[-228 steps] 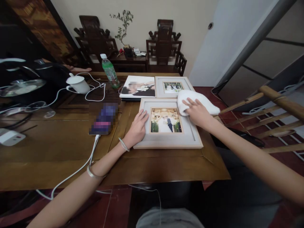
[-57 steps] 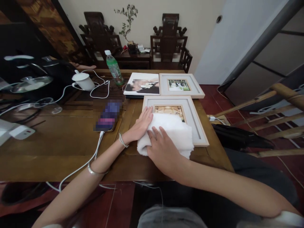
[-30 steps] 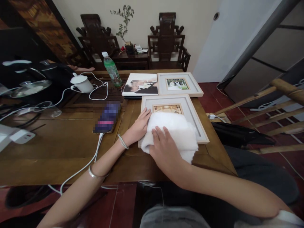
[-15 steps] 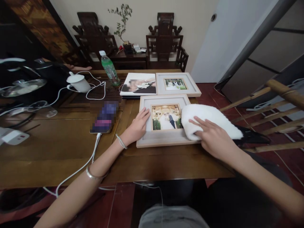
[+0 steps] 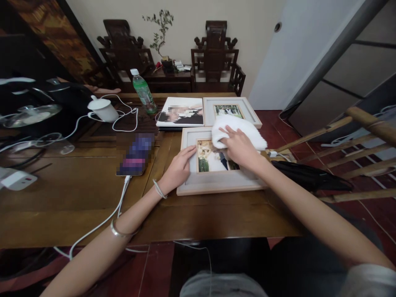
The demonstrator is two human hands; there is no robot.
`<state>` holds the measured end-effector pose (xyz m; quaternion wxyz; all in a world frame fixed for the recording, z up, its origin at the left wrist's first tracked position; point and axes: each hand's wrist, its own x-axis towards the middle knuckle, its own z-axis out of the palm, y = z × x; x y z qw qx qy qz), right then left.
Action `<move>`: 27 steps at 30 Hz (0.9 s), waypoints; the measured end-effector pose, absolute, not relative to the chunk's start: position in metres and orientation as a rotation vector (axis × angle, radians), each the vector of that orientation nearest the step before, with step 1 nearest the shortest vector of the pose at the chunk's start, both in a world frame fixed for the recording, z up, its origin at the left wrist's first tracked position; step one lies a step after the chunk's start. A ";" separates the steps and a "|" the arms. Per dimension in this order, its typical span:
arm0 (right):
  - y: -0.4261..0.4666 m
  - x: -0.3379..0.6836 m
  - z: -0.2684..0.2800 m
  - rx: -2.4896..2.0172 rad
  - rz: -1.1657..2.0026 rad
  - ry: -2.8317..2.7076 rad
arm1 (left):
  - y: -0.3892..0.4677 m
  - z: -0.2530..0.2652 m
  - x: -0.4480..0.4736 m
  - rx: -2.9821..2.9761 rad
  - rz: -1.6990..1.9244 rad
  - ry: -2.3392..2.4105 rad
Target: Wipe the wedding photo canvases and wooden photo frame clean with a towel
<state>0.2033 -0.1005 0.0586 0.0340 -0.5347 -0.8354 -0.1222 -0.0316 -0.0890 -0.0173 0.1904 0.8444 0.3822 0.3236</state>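
Observation:
A light wood picture frame (image 5: 221, 188) with a wedding photo lies flat near the table's front edge. My left hand (image 5: 180, 167) rests on its left side, fingers stretched out over the border. Under my right hand (image 5: 238, 147) a fluffy white cloth (image 5: 239, 127) is pressed onto the upper right of the frame, covering part of the photo. The fingers of that hand grip the cloth's near fold. Behind lie a second picture frame (image 5: 252, 112), partly hidden by the cloth, and a stack topped by a white photo panel (image 5: 182, 112).
On the wooden table (image 5: 77, 210), a phone (image 5: 136, 154) lies on a white cable left of my hand. Farther back stand a green bottle (image 5: 144, 93) and a lidded white cup (image 5: 103, 109). A pot (image 5: 34, 117) is at far left; a bamboo chair (image 5: 368, 123) stands right.
My right hand has slid the white cloth left and away from me, from the frame's right edge to its upper part. The left hand stays in place.

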 end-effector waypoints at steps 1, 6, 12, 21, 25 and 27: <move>-0.096 0.191 0.059 -1.587 -0.381 -2.599 | -0.089 -0.016 -0.031 2.371 0.925 1.066; -0.066 0.135 0.048 -1.401 -0.366 -2.735 | -0.089 -0.014 -0.031 2.401 0.960 1.015; -0.045 0.129 0.037 -1.555 -0.420 -2.729 | -0.086 -0.018 -0.032 2.433 0.950 1.010; -0.063 0.212 0.057 -1.740 -0.556 -2.728 | -0.085 -0.016 -0.033 2.428 0.859 1.069; -0.079 0.258 0.066 -1.824 -0.657 -2.744 | -0.086 -0.018 -0.032 2.410 0.867 1.086; -0.097 0.267 0.067 -1.781 -0.666 -2.802 | -0.086 -0.018 -0.032 2.408 0.866 1.097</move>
